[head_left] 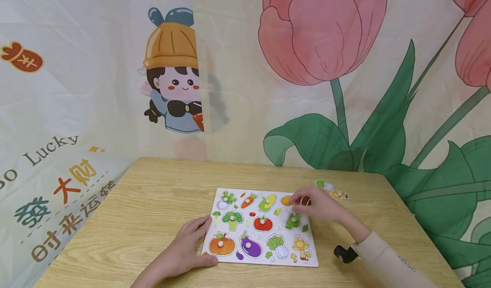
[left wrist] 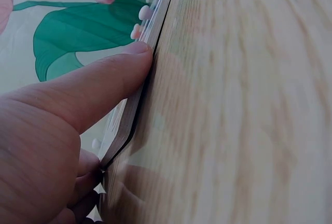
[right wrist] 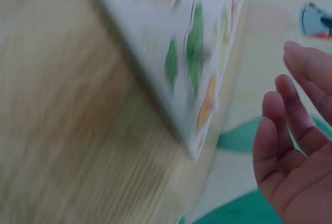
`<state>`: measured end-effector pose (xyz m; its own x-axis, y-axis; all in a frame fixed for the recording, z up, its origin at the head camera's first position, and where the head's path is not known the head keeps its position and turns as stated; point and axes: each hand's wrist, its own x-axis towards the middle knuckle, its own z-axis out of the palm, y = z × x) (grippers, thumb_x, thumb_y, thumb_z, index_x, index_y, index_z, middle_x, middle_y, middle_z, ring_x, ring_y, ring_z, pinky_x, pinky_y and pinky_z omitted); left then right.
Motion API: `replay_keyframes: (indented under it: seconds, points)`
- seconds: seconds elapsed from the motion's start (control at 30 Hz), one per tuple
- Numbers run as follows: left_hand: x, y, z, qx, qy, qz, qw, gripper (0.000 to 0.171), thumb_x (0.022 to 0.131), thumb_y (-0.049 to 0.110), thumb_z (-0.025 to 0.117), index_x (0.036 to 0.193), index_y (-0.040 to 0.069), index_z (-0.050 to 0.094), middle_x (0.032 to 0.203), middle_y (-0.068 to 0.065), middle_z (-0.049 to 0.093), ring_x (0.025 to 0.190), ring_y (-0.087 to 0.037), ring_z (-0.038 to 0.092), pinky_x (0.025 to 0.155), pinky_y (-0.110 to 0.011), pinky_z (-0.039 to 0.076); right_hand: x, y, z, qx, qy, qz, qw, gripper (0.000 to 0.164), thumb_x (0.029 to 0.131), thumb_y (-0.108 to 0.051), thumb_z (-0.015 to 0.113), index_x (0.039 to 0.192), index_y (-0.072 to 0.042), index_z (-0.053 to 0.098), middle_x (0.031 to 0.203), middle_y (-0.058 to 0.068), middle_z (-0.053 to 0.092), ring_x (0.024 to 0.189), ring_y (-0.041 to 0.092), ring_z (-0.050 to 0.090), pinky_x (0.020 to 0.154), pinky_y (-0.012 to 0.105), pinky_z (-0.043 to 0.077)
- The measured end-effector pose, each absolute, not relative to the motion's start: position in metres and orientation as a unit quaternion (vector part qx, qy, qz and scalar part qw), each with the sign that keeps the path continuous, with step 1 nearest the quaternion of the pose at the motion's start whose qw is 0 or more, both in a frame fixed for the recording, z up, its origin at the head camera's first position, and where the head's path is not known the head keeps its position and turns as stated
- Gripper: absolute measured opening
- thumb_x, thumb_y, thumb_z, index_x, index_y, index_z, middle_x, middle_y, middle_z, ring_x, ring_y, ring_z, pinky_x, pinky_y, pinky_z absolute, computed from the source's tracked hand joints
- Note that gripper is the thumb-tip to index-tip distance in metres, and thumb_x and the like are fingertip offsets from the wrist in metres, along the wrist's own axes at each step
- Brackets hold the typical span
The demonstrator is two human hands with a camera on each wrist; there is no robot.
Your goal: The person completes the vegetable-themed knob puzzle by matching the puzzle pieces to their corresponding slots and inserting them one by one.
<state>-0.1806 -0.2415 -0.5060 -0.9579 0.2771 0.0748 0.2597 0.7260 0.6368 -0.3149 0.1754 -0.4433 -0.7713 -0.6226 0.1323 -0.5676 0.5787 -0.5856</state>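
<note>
A white vegetable puzzle board point(head_left: 261, 256) with knobbed pieces lies on the table. My left hand point(head_left: 188, 243) holds its near left corner, thumb at the front edge and fingers along the left edge. In the left wrist view, the thumb point(left wrist: 111, 76) touches the board's rim point(left wrist: 127, 120). Over the far right corner is my right hand point(head_left: 316, 203), close to an orange vegetable piece point(head_left: 287, 200) that it partly covers. The right wrist view shows that hand point(right wrist: 298, 167) with loosely bent fingers and nothing between them. The bok choy picture point(head_left: 278, 246) and mushroom picture point(head_left: 301, 243) show no knobs.
A bok choy piece point(head_left: 324, 184) and a mushroom piece point(head_left: 339, 195) lie on the wooden table point(head_left: 165, 194) beyond the board's far right corner. Beside the right wrist is a black device point(head_left: 345, 254). A printed cloth point(head_left: 238, 87) hangs behind the table.
</note>
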Motion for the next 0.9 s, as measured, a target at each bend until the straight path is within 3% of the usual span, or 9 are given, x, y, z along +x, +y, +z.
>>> replay_keyframes:
  seconds: [0.33, 0.57, 0.9]
  points:
    - [-0.182, -0.242, -0.505, 0.149, 0.929, 0.338, 0.016, 0.12, 0.076, 0.069, 0.086, 0.164, 0.003, 0.038, 0.172, -0.012, 0.031, 0.157, -0.042, 0.022, 0.122, -0.065, 0.028, -0.365, 0.243, -0.451, -0.242, 0.916, -0.32, -0.024, 0.018, 0.101, -0.015, 0.075, 0.117, -0.007, 0.079, 0.103, -0.001, 0.073, 0.092, 0.02, 0.063, 0.081, 0.03, 0.057]
    - [-0.182, -0.243, -0.504, 0.14, 0.929, 0.341, 0.022, 0.12, 0.076, 0.071, 0.084, 0.164, 0.004, 0.038, 0.172, -0.012, 0.031, 0.158, -0.041, 0.021, 0.122, -0.066, 0.027, -0.39, 0.262, -0.459, -0.202, 0.928, -0.308, -0.047, 0.019, 0.102, -0.013, 0.072, 0.118, -0.004, 0.079, 0.107, 0.009, 0.072, 0.096, 0.026, 0.064, 0.079, 0.032, 0.056]
    - [-0.182, -0.241, -0.503, 0.139, 0.929, 0.343, 0.027, 0.119, 0.077, 0.07, 0.085, 0.164, 0.004, 0.038, 0.172, -0.011, 0.03, 0.158, -0.041, 0.02, 0.122, -0.066, 0.027, -0.409, 0.28, -0.475, -0.198, 0.936, -0.287, -0.044, 0.023, 0.102, -0.01, 0.072, 0.122, 0.001, 0.077, 0.116, 0.017, 0.073, 0.105, 0.034, 0.068, 0.094, 0.053, 0.058]
